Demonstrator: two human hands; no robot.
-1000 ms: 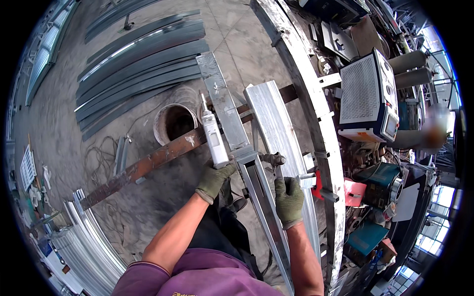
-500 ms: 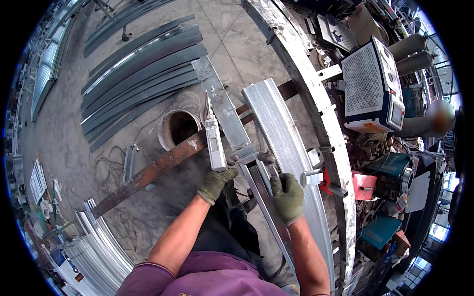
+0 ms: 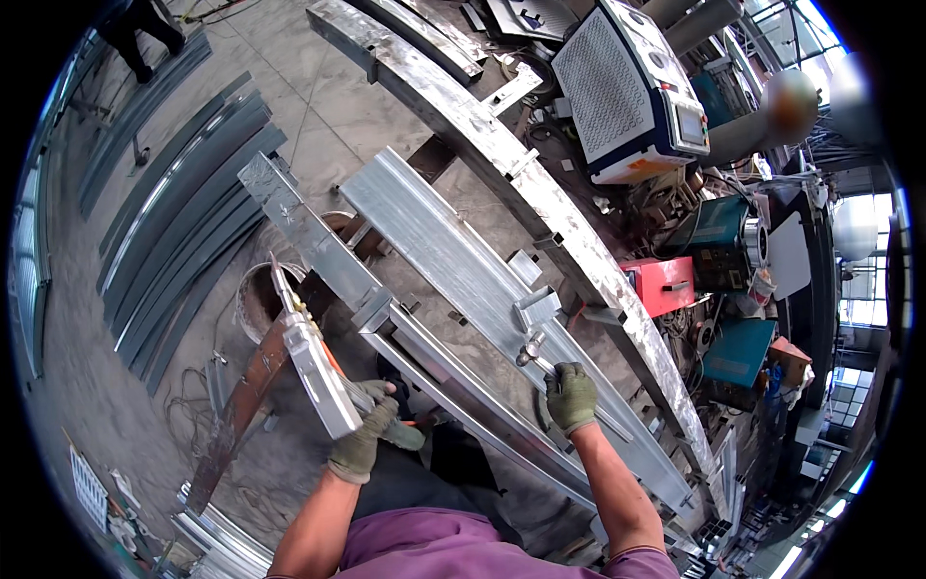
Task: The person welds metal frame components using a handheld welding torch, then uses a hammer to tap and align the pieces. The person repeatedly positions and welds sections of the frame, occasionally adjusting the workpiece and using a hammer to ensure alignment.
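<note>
My left hand (image 3: 359, 444), in an olive work glove, is closed around the grip of a boxy silver handheld welding gun (image 3: 323, 376). Its pointed nozzle aims away from me, past the left side of the steel pieces. My right hand (image 3: 571, 398), gloved alike, is wrapped round the handle of a hammer; the metal hammer head (image 3: 530, 348) is over the wide galvanized beam (image 3: 424, 232). Whether the hammer touches that beam I cannot tell. Between my hands runs a narrower steel channel (image 3: 439, 391), with a flat plate (image 3: 304, 227) extending from its far end. A short square tube piece (image 3: 537, 308) sits on the wide beam.
A rusty bar (image 3: 253, 386) crosses at left, near a bucket (image 3: 258, 304). Dark steel strips (image 3: 183, 232) lie on the floor. A long whitish beam (image 3: 502, 159) runs along the right, before a white-and-blue machine (image 3: 617, 101) and a red box (image 3: 664, 286). Someone's legs (image 3: 140, 34) show far left.
The view has swung to the right. My right hand has carried the hammer from the narrow channel's joint across to the wide beam. My left hand still holds the welding gun, now tilted further left.
</note>
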